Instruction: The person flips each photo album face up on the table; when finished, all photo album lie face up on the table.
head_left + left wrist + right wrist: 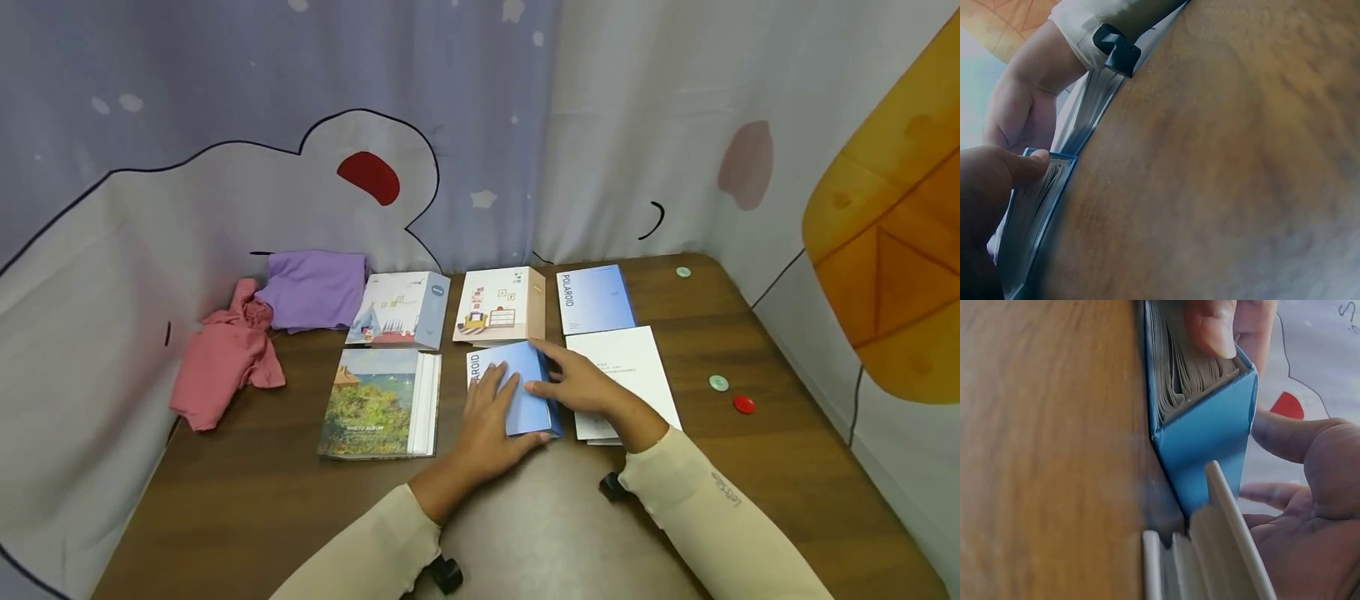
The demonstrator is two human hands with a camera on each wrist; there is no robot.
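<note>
While the blue album [525,387] lies flat on the brown table [247,500], just right of centre and near the person, it is bracketed by both hands; the left hand [491,417] is laid on its cover with fingers extended and relaxed, the thumb reaching the near edge, as is confirmed in the left wrist view, where the thumb tip [1032,164] meets the corner of the page block [1035,212]; the right hand [585,385] is placed against the right side, its fingers resting loosely on the cover and spine rather than closed round them. The album's long axis runs near to far, with the spine [1210,434] turned to the right, toward the right hand; the pages are exposed at the near end. The right hand is therefore nearer the spine, the left hand nearer the open left edge. A white album [626,367] lies just beside it on the right, partly under the right hand; whether the two albums touch cannot be told.
</note>
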